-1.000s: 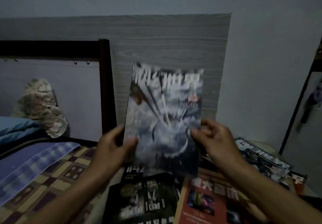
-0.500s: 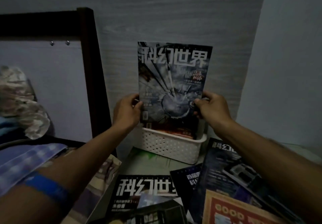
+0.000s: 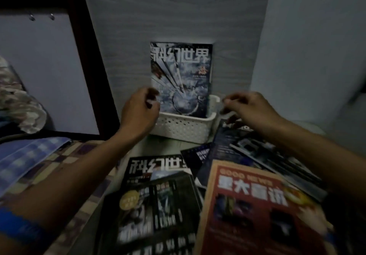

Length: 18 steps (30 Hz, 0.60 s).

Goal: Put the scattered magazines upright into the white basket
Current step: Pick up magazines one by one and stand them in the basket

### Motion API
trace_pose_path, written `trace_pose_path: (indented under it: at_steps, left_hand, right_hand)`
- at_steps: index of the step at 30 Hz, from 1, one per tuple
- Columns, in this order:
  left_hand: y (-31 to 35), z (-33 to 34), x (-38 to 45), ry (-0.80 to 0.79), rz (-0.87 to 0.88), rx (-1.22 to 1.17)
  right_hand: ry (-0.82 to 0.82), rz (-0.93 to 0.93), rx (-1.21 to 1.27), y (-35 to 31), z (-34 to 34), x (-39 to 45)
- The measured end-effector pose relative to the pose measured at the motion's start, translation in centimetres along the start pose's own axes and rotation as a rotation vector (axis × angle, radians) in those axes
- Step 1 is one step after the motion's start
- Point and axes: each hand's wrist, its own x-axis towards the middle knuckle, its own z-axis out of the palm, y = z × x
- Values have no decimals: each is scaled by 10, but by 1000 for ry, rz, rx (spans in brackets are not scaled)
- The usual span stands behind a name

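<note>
Blue-grey magazine (image 3: 181, 78) standing upright inside white basket (image 3: 183, 128), cover facing camera, top edge against grey wood-grain panel (image 3: 178, 12) behind basket; lower part hidden by basket's front wall

Left hand (image 3: 138, 112) just left of basket, at basket's left front corner, fingers (image 3: 150, 96) loosely curled, tips close beside the magazine's left edge; contact not resolvable through blur, nothing visibly gripped

Right hand (image 3: 249, 108) just right of basket, near its right rim, clear of the magazine, fingers (image 3: 227, 102) loosely curled and holding nothing

Scattered magazines in front of basket, all lying flat on table (image 3: 162, 149):
- black magazine with white title (image 3: 156, 170), front-left of basket
- dark magazine with gold badge (image 3: 150, 215), overlapping the black one, further from basket
- red and orange magazine (image 3: 255, 207), front-right of basket, on top of others
- dark blue magazine (image 3: 261, 153), right of basket, under right forearm, partly under the red one
- small dark booklet (image 3: 196, 153), directly in front of basket, mostly covered

Left of basket: dark wooden post (image 3: 89, 56), then bed with checked cover (image 3: 65, 155) and blue striped cloth (image 3: 25, 159)

Frame heavily motion-blurred near bottom, small print unreadable
</note>
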Motion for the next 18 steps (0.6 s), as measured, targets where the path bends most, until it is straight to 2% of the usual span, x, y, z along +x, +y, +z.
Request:
trace_pose_path:
  at_steps: [4,6,8,9,11,13,15,18]
  left_hand:
    - [48,-11,-73,-464,135,45]
    - [69,-15,-102,-686,177,125]
    - [81,-14,-123,-864,47,42]
    - [87,-13,-132,-883,-97,-64]
    - [98,-14,-144,-809,-430,-315]
    - [106,-16,-152,-719,-670,-527]
    - [114,-19,-159,-704,-679,-564]
    - [131,-21,-169,-656,-511,-485]
  right_hand:
    - [-179,-208,-562,4,-41,-87]
    - [-314,-241,-705,5,-61,-124]
    - [-366,-246,-813,8,-75,-157]
    - [-361,-253,-888,12,-79,-172]
    - [-312,-268,-1009,22,-83,-201]
    - [-280,-253,-985,31,-82,-222]
    - [-250,-254,-960,37,-78,-235]
    - [-210,-218,-941,35,-73,-236]
